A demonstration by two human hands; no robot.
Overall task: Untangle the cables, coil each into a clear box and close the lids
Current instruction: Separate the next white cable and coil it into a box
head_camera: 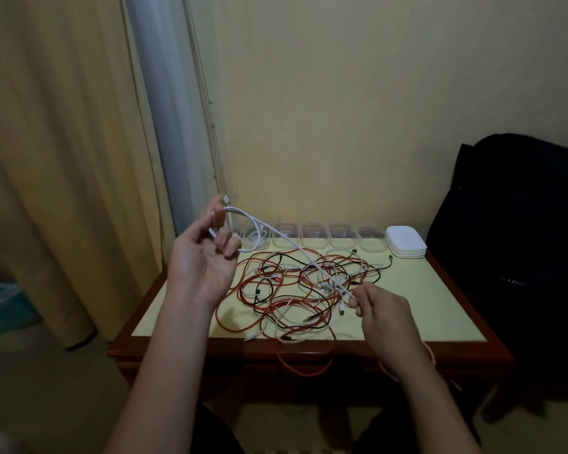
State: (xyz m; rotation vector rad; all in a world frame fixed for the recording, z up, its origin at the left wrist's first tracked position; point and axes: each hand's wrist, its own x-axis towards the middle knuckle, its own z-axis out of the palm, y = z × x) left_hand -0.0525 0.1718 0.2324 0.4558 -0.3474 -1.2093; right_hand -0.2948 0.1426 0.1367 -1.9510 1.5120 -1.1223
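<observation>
I stood beside the person and watched the hands. The left hand (207,257) was raised above the far left part of the surface (440,306). Its grip was closed, with the fingers curled around a small loop of the white cable (277,234). From there the cable ran down in a slanted line to the right hand (382,311). That hand pinched it between thumb and forefinger, low, at the right edge of the tangle (295,290). The tangle of red, black and white cables lay spread over the middle of the surface, and one red loop (305,368) hung over the front edge.

At the back stood a row of clear boxes (315,235), all open. The first box (256,240) on the left seemed to hold a white coil already. The lids (406,245) were stacked at the right end of the row.

I judged that the step was to free this white cable and wind it into loops. To do it well, I think the right hand should let the cable slide through a light pinch and feed it slowly. The left hand should add turns of the same size. Where the cable passes under a red or black one, it is better to lift the crossing than to pull, because pulling could tighten a knot or drag the whole tangle toward the edge.
</observation>
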